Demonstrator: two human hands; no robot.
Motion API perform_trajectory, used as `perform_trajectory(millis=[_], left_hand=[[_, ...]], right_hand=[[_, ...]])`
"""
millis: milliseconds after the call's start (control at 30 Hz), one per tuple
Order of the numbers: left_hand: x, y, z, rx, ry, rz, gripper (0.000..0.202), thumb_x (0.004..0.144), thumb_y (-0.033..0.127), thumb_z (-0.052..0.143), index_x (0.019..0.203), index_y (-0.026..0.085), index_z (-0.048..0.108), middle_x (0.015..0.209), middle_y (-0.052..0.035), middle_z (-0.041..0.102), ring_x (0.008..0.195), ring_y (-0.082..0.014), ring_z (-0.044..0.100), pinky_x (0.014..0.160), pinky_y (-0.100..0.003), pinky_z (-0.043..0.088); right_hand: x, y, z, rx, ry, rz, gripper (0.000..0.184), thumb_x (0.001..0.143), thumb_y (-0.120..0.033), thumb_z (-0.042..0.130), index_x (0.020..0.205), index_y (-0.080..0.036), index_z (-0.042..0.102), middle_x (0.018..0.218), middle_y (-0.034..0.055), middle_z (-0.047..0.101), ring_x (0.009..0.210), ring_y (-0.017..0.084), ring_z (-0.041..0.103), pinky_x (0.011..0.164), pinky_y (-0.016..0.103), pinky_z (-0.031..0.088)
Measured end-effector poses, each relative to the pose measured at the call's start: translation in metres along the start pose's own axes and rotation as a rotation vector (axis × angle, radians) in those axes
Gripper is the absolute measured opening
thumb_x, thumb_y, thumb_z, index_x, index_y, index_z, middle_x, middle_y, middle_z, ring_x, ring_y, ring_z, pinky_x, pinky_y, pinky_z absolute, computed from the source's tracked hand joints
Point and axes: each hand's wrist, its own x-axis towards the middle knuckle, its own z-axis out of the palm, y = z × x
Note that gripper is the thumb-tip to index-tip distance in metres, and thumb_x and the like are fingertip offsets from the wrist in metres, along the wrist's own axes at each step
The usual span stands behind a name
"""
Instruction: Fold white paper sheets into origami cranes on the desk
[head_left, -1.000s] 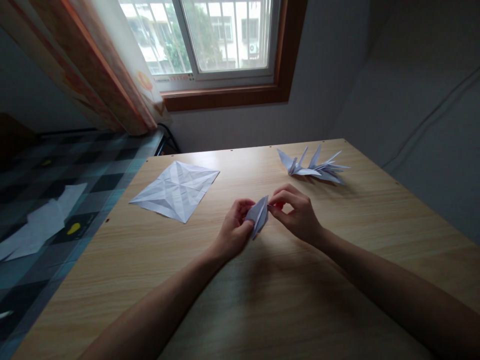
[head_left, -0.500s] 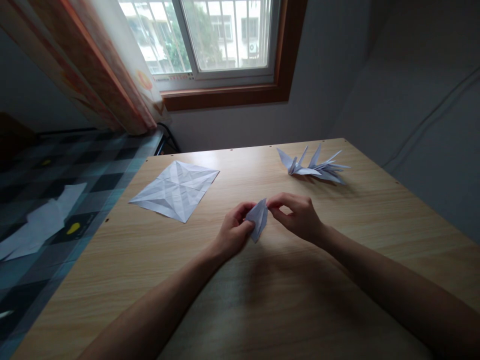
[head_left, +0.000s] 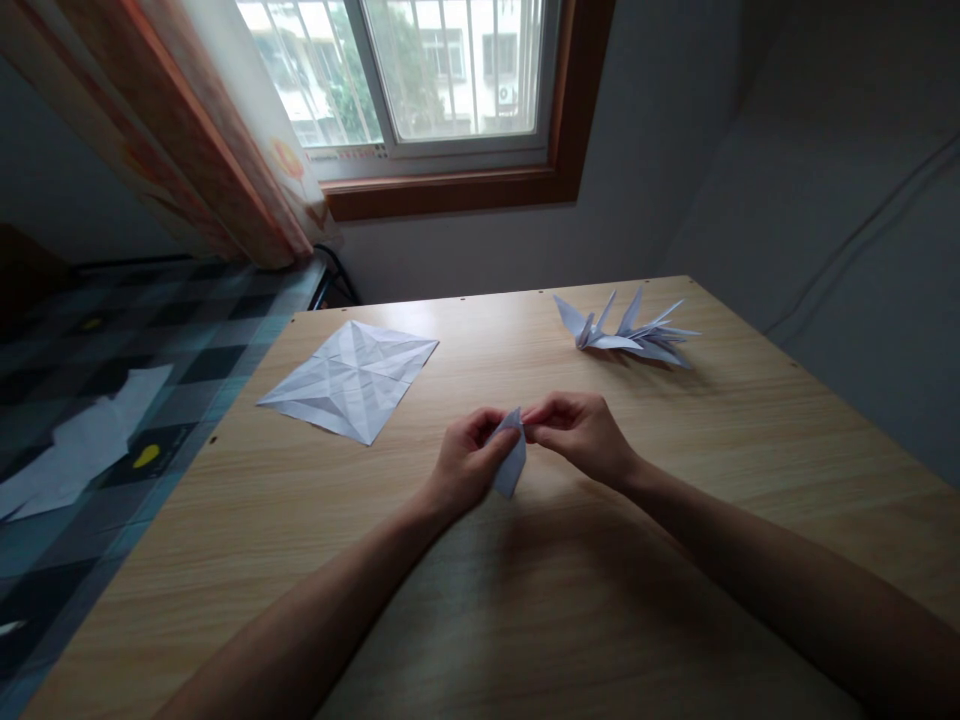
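A small piece of folded white paper (head_left: 511, 472) is held above the table, one point up and one down. My left hand (head_left: 471, 462) grips it from the left, thumb flat across its face. From the other side, my right hand (head_left: 581, 436) pinches its upper right edge between thumb and fingertips. Beyond my left hand lies a creased square sheet of paper (head_left: 352, 380), opened flat. Several folded paper cranes (head_left: 634, 335) sit bunched together past my right hand, wings and points sticking up.
The wooden table (head_left: 315, 580) ends at a far edge below a window (head_left: 457, 70). To its left, lower down, a checked cloth (head_left: 202, 365) carries loose white paper pieces (head_left: 82, 450). A curtain (head_left: 195, 120) hangs at the back left.
My right hand has shifted slightly left, closer to my left hand. The folded paper has moved a little left and down, and my left thumb now covers more of it.
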Motion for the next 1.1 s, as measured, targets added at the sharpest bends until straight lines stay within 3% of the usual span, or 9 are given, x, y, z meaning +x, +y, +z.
perform_trajectory(millis=[167,400,467,567,733,933,1100], left_hand=[[0.0,0.002,0.0,0.014,0.053,0.028,0.033,0.077,0.047,0.071,0.082,0.015,0.068,0.068,-0.0002,0.063,0.057,-0.0103,0.049,0.053,-0.022,0.038],[0.001,0.003,0.001,0.067,0.068,0.045,0.028,0.076,0.043,0.072,0.077,0.015,0.067,0.065,0.001,0.061,0.058,-0.0103,0.048,0.054,-0.022,0.038],[0.001,0.004,0.001,0.082,0.067,0.049,0.027,0.076,0.041,0.072,0.076,0.015,0.067,0.064,0.0011,0.061,0.058,-0.0104,0.048,0.054,-0.022,0.038],[0.0,0.006,0.001,0.092,0.071,0.051,0.026,0.075,0.04,0.073,0.075,0.015,0.067,0.063,0.0015,0.06,0.056,-0.01,0.048,0.053,-0.022,0.038],[0.0,0.003,0.0,0.039,0.084,0.042,0.028,0.072,0.041,0.075,0.074,0.014,0.066,0.062,0.0021,0.059,0.056,-0.0095,0.048,0.053,-0.022,0.038],[0.001,0.003,0.0,-0.024,0.063,0.008,0.031,0.067,0.042,0.079,0.071,0.014,0.066,0.062,0.0015,0.06,0.056,-0.0095,0.05,0.053,-0.021,0.039],[0.0,0.006,0.002,-0.021,0.095,0.013,0.028,0.066,0.039,0.079,0.07,0.014,0.066,0.061,0.0019,0.061,0.055,-0.0091,0.049,0.052,-0.021,0.039]], right_hand=[[0.003,-0.002,-0.001,0.123,-0.086,0.152,0.007,0.066,-0.019,0.074,0.067,-0.016,0.068,0.079,0.0045,0.074,0.076,0.019,0.07,0.075,0.035,0.058],[0.003,-0.005,-0.002,0.076,-0.116,0.18,0.019,0.073,-0.028,0.074,0.087,-0.016,0.067,0.08,0.0032,0.069,0.069,0.016,0.066,0.062,0.03,0.057],[0.002,-0.005,-0.002,0.007,-0.086,0.105,0.023,0.074,-0.028,0.075,0.093,-0.017,0.066,0.085,0.004,0.068,0.07,0.016,0.066,0.061,0.029,0.057],[0.001,-0.008,-0.004,-0.115,-0.041,-0.123,0.028,0.076,-0.02,0.071,0.102,-0.021,0.064,0.098,0.0048,0.066,0.075,0.015,0.066,0.062,0.028,0.057],[0.003,-0.014,-0.008,-0.377,-0.105,-0.419,0.016,0.081,-0.01,0.061,0.091,-0.021,0.066,0.09,0.0045,0.066,0.076,0.015,0.064,0.064,0.028,0.057],[0.005,-0.012,-0.009,-0.487,-0.086,-0.53,0.011,0.085,-0.011,0.059,0.088,-0.019,0.066,0.083,0.0035,0.066,0.071,0.013,0.062,0.062,0.026,0.054],[0.003,-0.011,-0.009,-0.508,-0.073,-0.498,0.01,0.087,-0.014,0.058,0.082,-0.019,0.065,0.08,0.0035,0.065,0.068,0.013,0.061,0.061,0.025,0.052]])
